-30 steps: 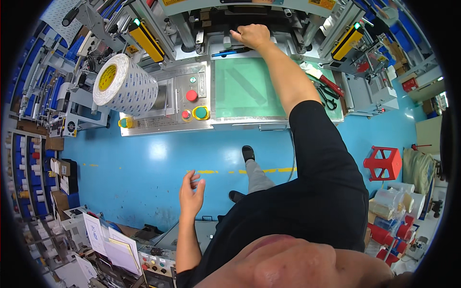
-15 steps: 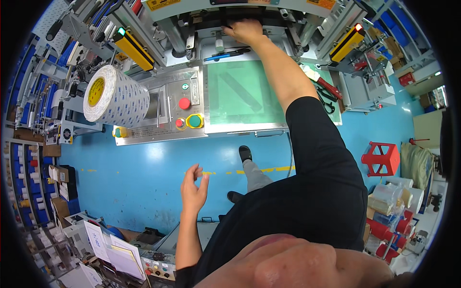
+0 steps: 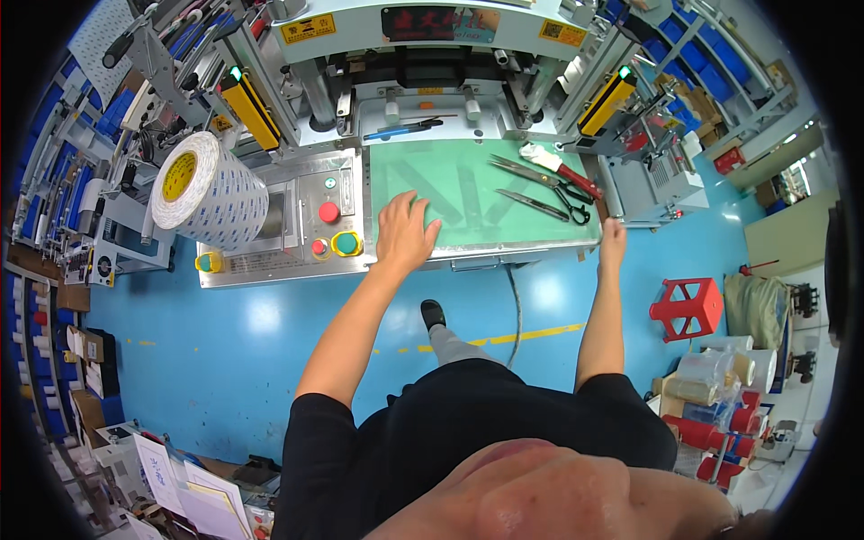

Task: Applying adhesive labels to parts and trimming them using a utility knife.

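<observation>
Left hand (image 3: 407,236) open over green mat (image 3: 441,166) — right hand (image 3: 613,241) curled beside it (grip unclear).

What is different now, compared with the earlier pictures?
The right hand drew back from the machine to beside the right front corner of the green mat. The left hand moved forward from over the floor to the mat's left front. The blue pen, tape roll and red stool stayed.

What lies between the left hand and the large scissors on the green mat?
In the head view, no loose tool lies between the left hand and the large scissors, just green mat with a faint dark band showing.
</observation>
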Demonstrator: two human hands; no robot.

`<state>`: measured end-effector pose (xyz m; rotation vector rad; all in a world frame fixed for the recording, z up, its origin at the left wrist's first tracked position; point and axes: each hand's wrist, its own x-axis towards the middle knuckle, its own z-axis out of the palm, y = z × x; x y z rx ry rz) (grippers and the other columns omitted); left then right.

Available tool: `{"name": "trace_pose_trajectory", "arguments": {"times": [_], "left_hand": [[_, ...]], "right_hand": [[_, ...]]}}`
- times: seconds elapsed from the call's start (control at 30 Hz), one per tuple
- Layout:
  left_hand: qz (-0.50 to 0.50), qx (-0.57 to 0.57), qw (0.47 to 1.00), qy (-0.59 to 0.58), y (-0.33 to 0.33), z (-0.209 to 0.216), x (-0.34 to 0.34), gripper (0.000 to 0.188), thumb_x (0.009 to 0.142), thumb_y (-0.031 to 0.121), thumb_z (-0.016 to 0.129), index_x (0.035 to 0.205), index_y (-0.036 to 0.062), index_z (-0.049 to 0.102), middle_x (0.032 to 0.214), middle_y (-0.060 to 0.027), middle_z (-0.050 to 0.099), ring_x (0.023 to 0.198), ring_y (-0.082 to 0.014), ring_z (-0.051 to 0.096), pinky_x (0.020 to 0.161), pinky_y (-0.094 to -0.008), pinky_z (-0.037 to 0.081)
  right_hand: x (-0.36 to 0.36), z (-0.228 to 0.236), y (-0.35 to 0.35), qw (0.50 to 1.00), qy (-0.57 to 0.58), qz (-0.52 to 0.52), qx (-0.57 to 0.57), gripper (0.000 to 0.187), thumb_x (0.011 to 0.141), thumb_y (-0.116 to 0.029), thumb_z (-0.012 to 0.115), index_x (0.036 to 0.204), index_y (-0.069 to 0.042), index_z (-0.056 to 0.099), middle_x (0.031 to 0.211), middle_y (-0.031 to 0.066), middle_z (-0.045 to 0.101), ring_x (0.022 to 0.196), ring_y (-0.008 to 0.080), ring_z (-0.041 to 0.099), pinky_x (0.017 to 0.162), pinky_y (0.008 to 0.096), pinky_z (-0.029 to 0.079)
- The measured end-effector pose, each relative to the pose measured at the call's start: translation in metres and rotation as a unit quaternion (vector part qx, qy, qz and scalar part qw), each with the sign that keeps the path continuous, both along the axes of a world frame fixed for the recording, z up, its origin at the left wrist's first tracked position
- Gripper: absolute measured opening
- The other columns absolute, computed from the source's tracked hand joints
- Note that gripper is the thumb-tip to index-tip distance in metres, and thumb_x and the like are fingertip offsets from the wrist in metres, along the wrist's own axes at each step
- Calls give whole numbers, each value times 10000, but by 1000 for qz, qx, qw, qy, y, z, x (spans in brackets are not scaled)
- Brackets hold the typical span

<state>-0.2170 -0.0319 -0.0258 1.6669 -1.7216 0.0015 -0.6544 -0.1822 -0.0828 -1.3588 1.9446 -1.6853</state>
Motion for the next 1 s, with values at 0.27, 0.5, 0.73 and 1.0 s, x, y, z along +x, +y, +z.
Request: {"name": "trace_pose_trajectory", "arguments": {"times": [0.27, 0.5, 0.73, 1.0], "left_hand": [[-10, 0, 1000, -18, -2, -6, 0, 422, 845, 257, 720, 1175, 16, 615, 1250, -178, 568, 1238, -358, 491, 1061, -505, 357], [-6, 2, 999, -32, -2, -6, 1, 414, 849, 268, 708, 1160, 10, 616, 1241, -174, 575, 1217, -351, 505, 1049, -498, 364], [-8, 1, 1000, -26, -2, -5, -1, 394, 848, 262, 707, 1141, 11, 626, 1234, -167, 585, 1211, -340, 512, 1048, -491, 367], [-5, -5, 1000, -23, -1, -6, 0, 357, 843, 249, 709, 1107, 19, 642, 1215, -163, 597, 1190, -338, 525, 1045, -485, 371]], "right_hand": [[1, -28, 3, 974, -187, 111, 68, 284, 986, -299, 650, 1034, -22, 614, 916, 21, 619, 814, 102, 538, 684, 258, 437], [4, -27, 7, 982, -132, 88, 101, 351, 945, -362, 692, 972, -28, 590, 893, 44, 609, 784, 130, 543, 746, 283, 466], [23, -44, 5, 990, -136, 28, -1, 369, 996, -383, 624, 1062, -24, 575, 978, 49, 595, 874, 136, 532, 811, 291, 455], [27, -41, 9, 990, -141, 23, -1, 383, 994, -385, 623, 1077, -14, 577, 1003, 63, 608, 898, 146, 543, 837, 303, 458]]}}
